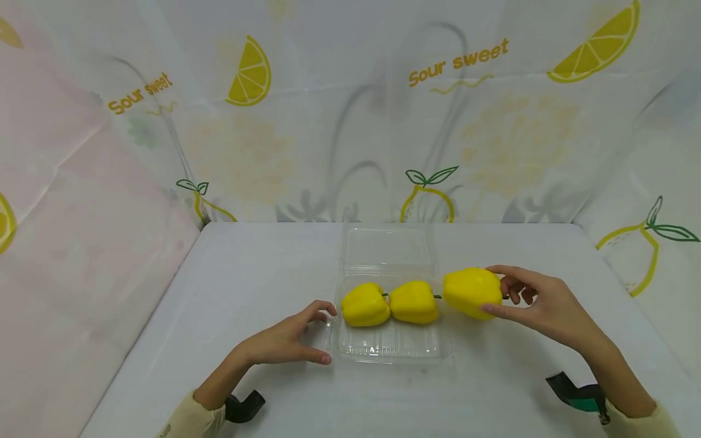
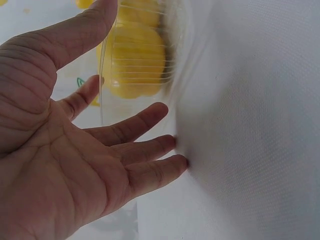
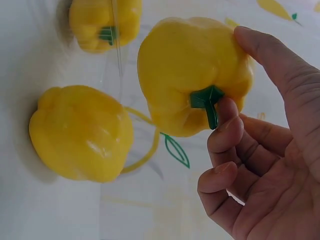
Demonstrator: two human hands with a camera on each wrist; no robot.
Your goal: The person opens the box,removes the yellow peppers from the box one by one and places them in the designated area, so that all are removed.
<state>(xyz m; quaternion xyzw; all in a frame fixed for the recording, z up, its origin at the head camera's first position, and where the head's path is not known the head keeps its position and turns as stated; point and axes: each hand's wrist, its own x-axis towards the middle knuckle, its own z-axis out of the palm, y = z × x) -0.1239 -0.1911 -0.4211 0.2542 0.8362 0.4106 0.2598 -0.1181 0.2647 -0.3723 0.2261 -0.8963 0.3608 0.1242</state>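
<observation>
While the right hand (image 1: 553, 310) holds a yellow pepper (image 1: 470, 292) at its stem end, pinched between thumb and fingertips, the grip looks like the weak point: smooth, rounded skin, contact at few spots, so it could roll or slip if the fingers relax or the pepper knocks something. Position: by the right end of the clear box (image 1: 383, 350), seemingly raised off the table (image 1: 263, 274). Left pepper (image 1: 364, 306) and middle pepper (image 1: 413, 302) sit in a row in the box, stems rightward; little room beside them, so forcing another in would probably nudge both or flex the thin wall. Right wrist view also shows a loose pepper (image 3: 80, 135), apparently outside the box; cannot pick it out from the head view, and a low pass could bump it. Left hand (image 1: 290, 337): fingers spread, gripping nothing, close to the box's left end; touching or not, cannot tell. Box looks light; unheld, it could slide under a push. Lid (image 1: 389, 246) folded back behind, might swing if the box tips
</observation>
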